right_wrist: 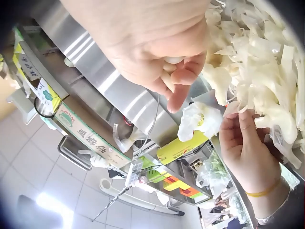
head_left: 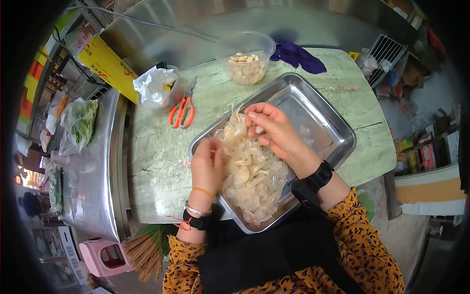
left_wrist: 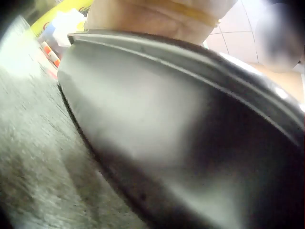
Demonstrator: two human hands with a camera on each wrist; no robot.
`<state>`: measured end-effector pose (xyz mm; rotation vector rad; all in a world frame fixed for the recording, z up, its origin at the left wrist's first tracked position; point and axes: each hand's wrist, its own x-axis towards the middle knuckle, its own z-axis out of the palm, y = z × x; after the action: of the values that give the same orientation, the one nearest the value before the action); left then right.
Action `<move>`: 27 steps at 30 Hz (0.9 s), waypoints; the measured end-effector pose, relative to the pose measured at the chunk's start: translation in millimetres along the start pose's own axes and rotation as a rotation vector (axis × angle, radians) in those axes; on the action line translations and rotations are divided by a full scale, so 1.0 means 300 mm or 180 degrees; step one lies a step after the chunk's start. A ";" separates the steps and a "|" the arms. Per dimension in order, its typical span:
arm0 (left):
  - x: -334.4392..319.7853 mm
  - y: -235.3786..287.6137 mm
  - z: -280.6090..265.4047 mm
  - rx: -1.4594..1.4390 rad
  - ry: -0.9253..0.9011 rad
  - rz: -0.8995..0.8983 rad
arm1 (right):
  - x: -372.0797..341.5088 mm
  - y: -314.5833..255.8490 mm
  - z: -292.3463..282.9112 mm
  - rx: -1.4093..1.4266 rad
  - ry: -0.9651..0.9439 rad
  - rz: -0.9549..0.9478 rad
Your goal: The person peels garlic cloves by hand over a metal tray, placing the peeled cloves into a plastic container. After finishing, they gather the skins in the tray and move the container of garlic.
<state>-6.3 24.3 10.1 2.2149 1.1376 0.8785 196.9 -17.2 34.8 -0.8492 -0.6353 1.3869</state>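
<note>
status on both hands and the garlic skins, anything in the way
Right hand: curled round pale cloves. Left hand: at garlic skins, grip unclear. Skins heaped in tray; scissors outside it, not blocking.

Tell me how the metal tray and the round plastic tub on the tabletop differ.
The metal tray is a shiny, opaque rectangle with rounded corners; the plastic tub is clear and round.
The metal tray is wide and shallow, while the plastic tub is smaller across and deeper for its width.
The metal tray holds a heap of papery pieces; the plastic tub holds smooth, pale cloves.
Both are uncovered and stand on the green tabletop.
</note>
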 end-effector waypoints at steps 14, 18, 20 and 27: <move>0.015 0.016 -0.021 0.0802 -0.0892 0.0438 | -0.001 0.009 0.015 -0.0169 -0.0171 0.0067; -0.004 0.005 0.001 0.1057 -0.0672 0.0632 | -0.008 0.013 0.021 -0.0268 -0.0164 0.0087; -0.006 -0.002 0.009 0.1095 -0.0687 0.0581 | -0.006 0.013 0.025 -0.0343 -0.0165 0.0117; 0.024 -0.005 -0.044 -0.0616 0.0028 0.0174 | -0.009 0.009 0.011 -0.0413 -0.0188 0.0066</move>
<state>-13.6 33.0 20.2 2.0941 0.9568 0.9788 192.5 -19.5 34.8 -0.9226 -0.7705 1.4051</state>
